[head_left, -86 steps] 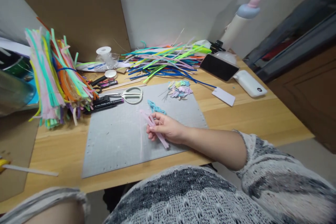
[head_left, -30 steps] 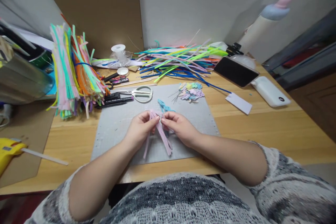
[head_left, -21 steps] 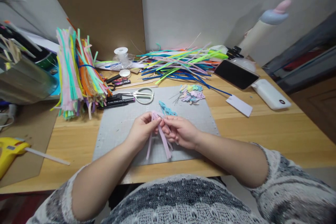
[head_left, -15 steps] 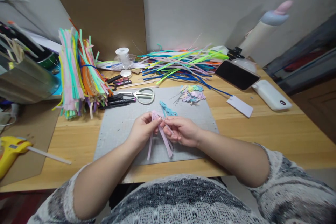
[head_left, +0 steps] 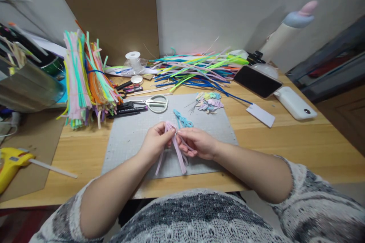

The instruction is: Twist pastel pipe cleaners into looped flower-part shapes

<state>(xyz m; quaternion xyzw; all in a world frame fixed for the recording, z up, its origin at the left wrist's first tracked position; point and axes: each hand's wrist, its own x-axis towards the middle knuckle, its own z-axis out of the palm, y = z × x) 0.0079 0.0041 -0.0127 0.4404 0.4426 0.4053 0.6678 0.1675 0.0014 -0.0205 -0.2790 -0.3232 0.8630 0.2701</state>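
Pale pink pipe cleaners hang in a bent bundle between my hands, their loose ends pointing down over the grey cutting mat. My left hand pinches the bundle near its top. Close beside it, my right hand has its thumb and forefinger pressed on a pink strand that curves across the fingers. Just behind my fingertips lies a looped light-blue pipe cleaner piece. Small pastel flower shapes with thin wire stems rest at the back right of the mat.
Scissors and black markers lie behind my left hand. Upright pipe cleaner bundles stand left, a loose pile along the wall. A phone, power bank and white tag are right; a yellow glue gun is far left.
The hanging pink ends have swung slightly to the left and down. My right fingertips have shifted a little, and the strand at them now curves further right.
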